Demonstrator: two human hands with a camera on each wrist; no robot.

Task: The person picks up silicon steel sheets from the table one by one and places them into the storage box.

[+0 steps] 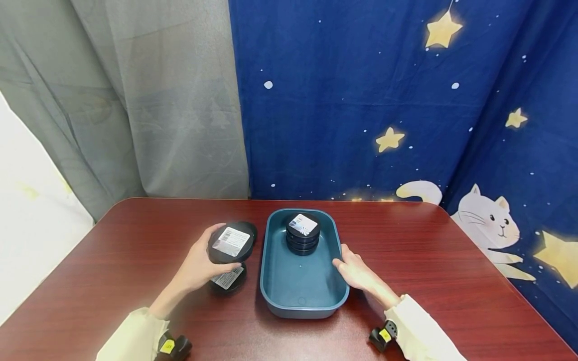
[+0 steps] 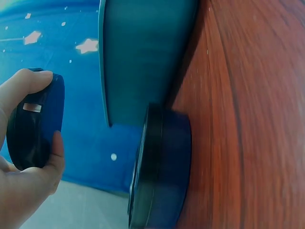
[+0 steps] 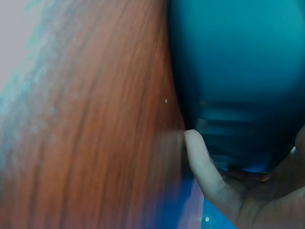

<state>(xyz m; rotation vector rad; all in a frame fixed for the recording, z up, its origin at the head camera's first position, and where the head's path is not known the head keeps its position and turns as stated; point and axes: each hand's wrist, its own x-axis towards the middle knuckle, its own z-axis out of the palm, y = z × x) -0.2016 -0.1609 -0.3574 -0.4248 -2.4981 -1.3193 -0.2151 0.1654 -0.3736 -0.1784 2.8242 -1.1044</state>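
My left hand (image 1: 200,263) grips a flat round black tin (image 1: 231,242) by its edge, thumb on the near side and fingers on the far side. A white label with a barcode faces up on it. In the left wrist view the held tin (image 2: 35,121) is raised off the wood. Below it on the table sits another labelled black tin (image 1: 234,282), and a further dark round edge (image 1: 253,231) peeks out behind the held one. My right hand (image 1: 356,271) holds the right rim of a blue rectangular bin (image 1: 302,312), thumb over the rim. Inside, toward the back, stands a stack of black tins (image 1: 303,234).
The reddish-brown wooden table (image 1: 149,240) carries the bin near its middle. Behind its far edge hang a grey curtain (image 1: 180,110) and a blue curtain (image 1: 325,125) with stars and a white cat. A white surface (image 1: 31,215) lies beyond the left edge.
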